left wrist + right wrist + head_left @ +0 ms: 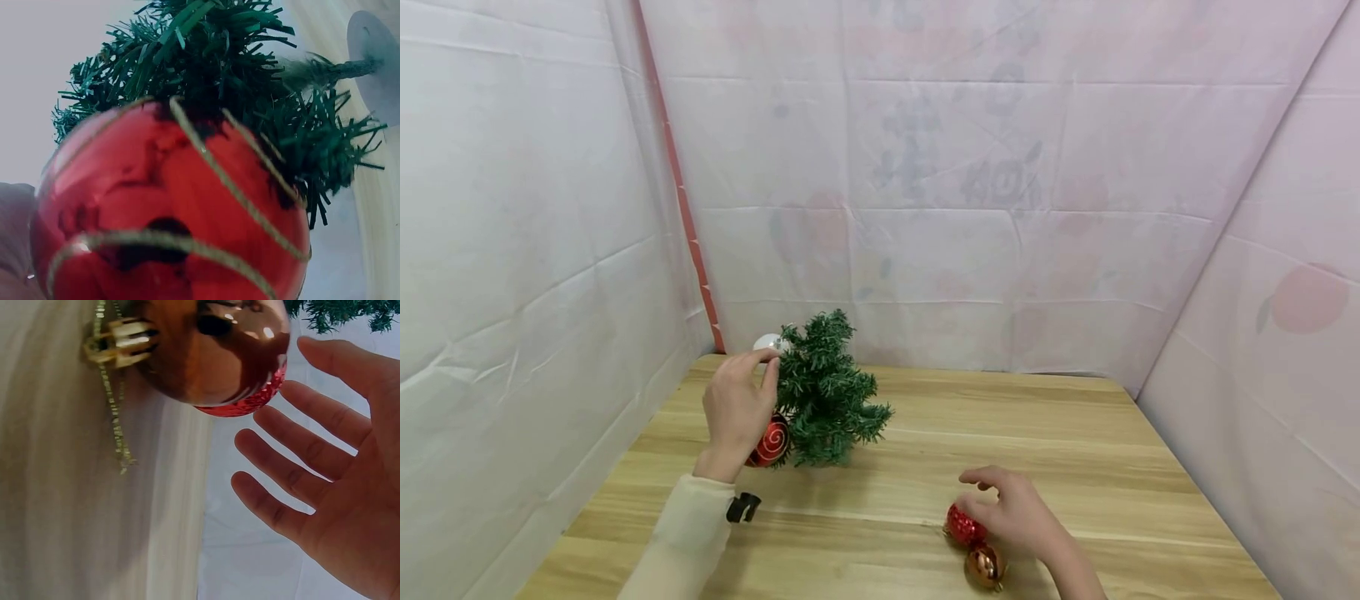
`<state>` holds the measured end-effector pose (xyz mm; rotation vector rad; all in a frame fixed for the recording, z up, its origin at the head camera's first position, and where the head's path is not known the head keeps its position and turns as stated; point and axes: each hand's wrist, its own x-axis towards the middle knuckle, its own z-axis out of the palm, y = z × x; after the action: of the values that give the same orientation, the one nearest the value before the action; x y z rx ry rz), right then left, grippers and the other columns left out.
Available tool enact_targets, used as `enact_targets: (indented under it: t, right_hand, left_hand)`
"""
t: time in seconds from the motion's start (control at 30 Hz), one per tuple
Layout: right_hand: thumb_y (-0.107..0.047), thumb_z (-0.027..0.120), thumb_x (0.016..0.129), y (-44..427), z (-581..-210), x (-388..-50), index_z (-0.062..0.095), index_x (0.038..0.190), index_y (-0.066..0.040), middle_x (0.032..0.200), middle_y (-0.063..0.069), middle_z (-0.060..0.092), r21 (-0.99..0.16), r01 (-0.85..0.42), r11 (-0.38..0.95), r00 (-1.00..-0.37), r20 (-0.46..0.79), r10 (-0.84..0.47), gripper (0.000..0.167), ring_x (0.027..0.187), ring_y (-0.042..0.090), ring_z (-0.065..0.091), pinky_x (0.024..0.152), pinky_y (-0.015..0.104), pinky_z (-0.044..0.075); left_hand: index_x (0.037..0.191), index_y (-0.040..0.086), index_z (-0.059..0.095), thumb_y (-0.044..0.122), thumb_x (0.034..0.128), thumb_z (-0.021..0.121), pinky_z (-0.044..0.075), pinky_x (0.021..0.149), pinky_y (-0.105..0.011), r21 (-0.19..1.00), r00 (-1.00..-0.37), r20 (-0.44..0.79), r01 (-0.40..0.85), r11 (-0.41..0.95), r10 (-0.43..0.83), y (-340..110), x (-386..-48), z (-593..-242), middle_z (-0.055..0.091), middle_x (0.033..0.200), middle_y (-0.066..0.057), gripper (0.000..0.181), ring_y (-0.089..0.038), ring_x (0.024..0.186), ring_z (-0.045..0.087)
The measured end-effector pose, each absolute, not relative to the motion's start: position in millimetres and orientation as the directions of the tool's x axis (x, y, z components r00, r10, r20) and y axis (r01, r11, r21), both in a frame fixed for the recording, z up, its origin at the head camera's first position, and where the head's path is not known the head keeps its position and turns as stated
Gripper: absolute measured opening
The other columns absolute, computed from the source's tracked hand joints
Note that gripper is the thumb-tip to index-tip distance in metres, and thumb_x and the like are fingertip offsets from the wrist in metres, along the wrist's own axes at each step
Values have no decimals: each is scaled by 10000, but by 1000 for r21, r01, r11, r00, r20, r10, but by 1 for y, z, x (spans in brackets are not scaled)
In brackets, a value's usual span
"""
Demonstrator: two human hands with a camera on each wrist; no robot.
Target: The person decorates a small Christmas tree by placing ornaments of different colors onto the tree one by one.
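A small green artificial Christmas tree [827, 392] stands on the table's left half. At its upper left is my left hand [737, 408], thumb and index tips close together beside the branches and a white ball ornament [769, 342]; whether they pinch anything is hidden. Below that hand hangs a red ball ornament with a swirl [771, 442], filling much of the left wrist view. On the right, my right hand [1018, 512] reaches over a red textured ornament [962, 527] with fingers spread. A shiny copper ornament [985, 567] lies beside the red one, its gold cap and cord [119, 434] visible.
The wooden table [880, 550] is bounded by pale hanging sheets [940, 250] at the back and both sides. A round, light tree base [375, 65] shows in the left wrist view. A black strap [743, 507] sits at the left cuff.
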<state>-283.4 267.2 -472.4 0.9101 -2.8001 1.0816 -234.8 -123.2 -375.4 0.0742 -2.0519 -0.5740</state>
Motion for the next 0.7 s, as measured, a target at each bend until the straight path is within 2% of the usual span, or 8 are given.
enact_targets:
  t: [0.37,0.7]
  right_hand:
    - [-351,866,869,270,-481,-279,764,1220,-109,1207,55,763,-649,-487,585,-837,155,-525,438,1032,269,691,743,265,531]
    - [-344,833,911,273,-485,-278,752,1245,-59,1153,57,781,-704,-453,547,-820,89,-565,446,907,119,727,691,225,564]
  left_hand:
    - [1087,33,809,101,977,742,523,561,-513,450,-549,781,163,878,-298,-127,-235,-374,805,1022,-178,146,-383,790,733]
    - [1106,48,802,116,999,715,476,489,-419,495,-579,747,157,855,-327,-127,-233,-374,807,900,-150,154,-311,653,728]
